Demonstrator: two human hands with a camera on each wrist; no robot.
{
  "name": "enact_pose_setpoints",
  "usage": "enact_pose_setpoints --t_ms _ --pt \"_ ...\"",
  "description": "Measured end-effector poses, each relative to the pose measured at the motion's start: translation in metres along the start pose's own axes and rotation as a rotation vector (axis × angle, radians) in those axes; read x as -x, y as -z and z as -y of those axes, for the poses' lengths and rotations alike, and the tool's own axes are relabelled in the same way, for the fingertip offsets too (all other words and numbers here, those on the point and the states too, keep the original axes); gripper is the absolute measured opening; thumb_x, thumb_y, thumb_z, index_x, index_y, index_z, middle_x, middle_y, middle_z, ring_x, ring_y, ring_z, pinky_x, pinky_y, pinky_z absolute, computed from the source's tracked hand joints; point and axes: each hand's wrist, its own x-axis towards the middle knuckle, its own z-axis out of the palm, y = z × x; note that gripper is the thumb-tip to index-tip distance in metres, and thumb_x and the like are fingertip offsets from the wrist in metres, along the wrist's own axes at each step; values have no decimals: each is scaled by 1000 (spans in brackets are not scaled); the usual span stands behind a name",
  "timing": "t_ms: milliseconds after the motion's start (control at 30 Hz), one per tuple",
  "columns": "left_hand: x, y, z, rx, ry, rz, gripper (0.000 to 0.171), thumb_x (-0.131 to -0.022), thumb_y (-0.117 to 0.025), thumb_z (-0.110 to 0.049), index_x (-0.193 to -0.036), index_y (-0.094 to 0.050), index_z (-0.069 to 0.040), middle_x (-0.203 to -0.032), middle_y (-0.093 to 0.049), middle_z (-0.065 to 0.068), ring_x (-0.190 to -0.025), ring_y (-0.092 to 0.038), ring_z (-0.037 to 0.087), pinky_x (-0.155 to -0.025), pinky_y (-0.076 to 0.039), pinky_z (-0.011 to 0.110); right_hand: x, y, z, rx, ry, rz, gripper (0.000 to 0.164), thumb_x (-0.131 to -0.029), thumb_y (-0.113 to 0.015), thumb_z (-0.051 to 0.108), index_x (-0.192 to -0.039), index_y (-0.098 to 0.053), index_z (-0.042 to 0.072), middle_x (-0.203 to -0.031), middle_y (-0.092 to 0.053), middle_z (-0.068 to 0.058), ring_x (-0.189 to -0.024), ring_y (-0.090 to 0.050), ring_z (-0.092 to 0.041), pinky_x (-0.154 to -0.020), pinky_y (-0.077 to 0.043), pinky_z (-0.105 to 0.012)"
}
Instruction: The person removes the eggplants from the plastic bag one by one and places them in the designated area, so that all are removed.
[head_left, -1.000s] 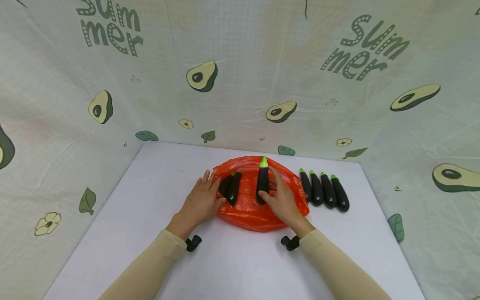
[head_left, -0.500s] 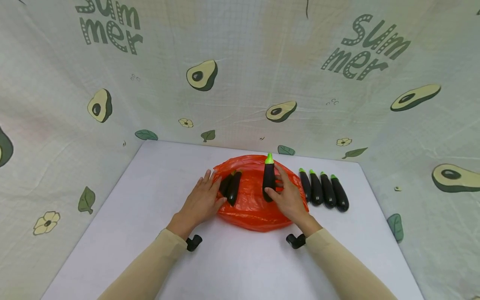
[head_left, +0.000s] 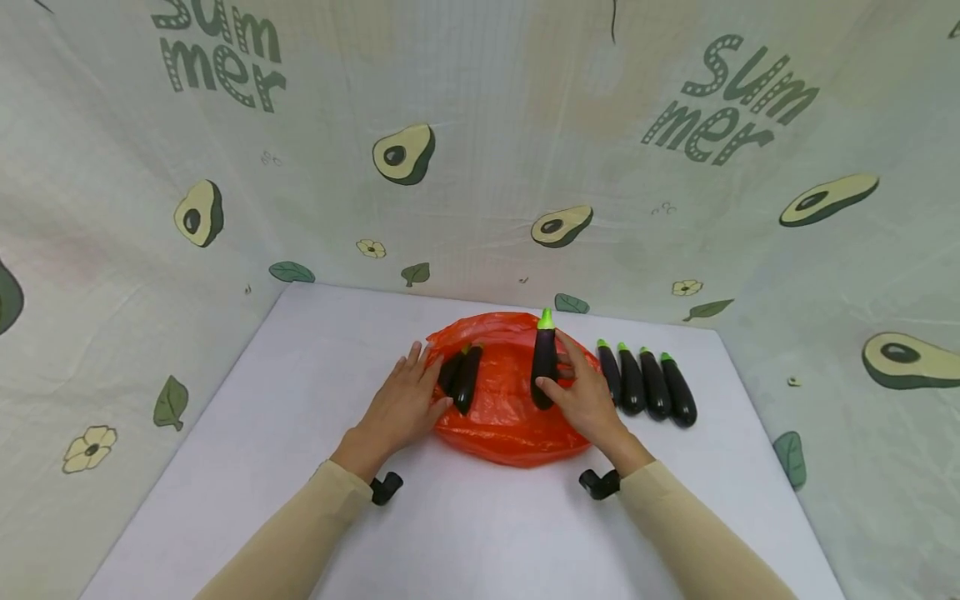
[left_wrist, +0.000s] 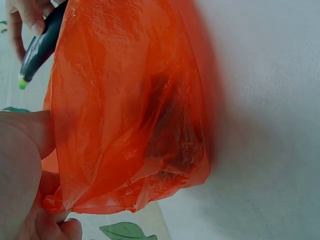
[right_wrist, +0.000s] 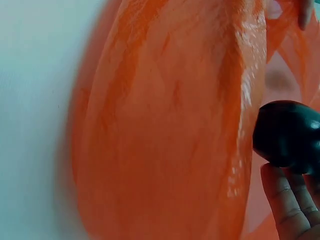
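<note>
A dark purple eggplant with a bright green stem (head_left: 544, 367) is upright over the mouth of a red plastic bag (head_left: 498, 442). My right hand (head_left: 588, 404) grips it from the right, thumb in front and fingers behind. In the right wrist view the rounded end of the eggplant (right_wrist: 287, 135) is beside the bag's rim. My left hand (head_left: 401, 408), fingers stretched and spread, rests at the bag's left rim; in the left wrist view its thumb (left_wrist: 35, 130) reaches behind the rim. Two dark eggplants (head_left: 467, 379) lie inside the bag, near that hand.
To the right of the bag, several more eggplants (head_left: 656, 383) lie side by side on the white table (head_left: 480, 533). A hanging cloth with avocado prints (head_left: 480, 167) encloses the table at the back and sides.
My right hand has carried the eggplant a little to the right, toward the bag's right rim. The left hand and the eggplants in the bag have stayed in place.
</note>
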Motion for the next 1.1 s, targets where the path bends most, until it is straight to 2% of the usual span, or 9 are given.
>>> enact_pose_setpoints --t_ms 167,500,733,933,1100 --pt "-1 -1 2 10 -4 -7 80 -101 -69 -41 -162 -37 -1 -171 -31 22 -163 -16 39 -131 -20 54 -2 8 -4 9 0 -30 86 -99 -76 19 -168 -26 28 -148 -59 -21 -123 -68 -40 -98 -60 -56" --pt "-1 -2 2 4 0 -9 80 -101 -69 -41 -162 -38 -1 -170 -32 22 -163 -16 39 -131 -21 54 -7 30 -3 23 -90 -53 85 -102 -72 24 -169 -20 33 -150 -57 -20 -128 -64 -41 -100 -58 -58" --pt "-2 -1 1 4 -9 -19 80 -101 -69 -42 -162 -37 -1 -170 -31 22 -163 -15 38 -131 -21 54 -3 51 -6 25 -107 -93 85 -103 -70 25 -170 -17 32 -150 -56 -22 -128 -62 -42 -100 -57 -60" --pt "-1 -2 2 11 -4 -16 80 -101 -70 -40 -162 -37 0 -170 -32 23 -163 -16 39 -131 -21 54 1 74 -22 95 -113 -154 83 -104 -67 27 -170 -17 29 -149 -57 -26 -125 -63 -45 -96 -59 -63" --pt "1 -3 5 21 -27 -15 79 -102 -69 -39 -161 -38 2 -169 -32 25 -163 -17 40 -131 -21 54 2 99 -49 183 -122 -215 80 -105 -65 27 -170 -20 24 -148 -56 -30 -124 -63 -49 -93 -59 -65"
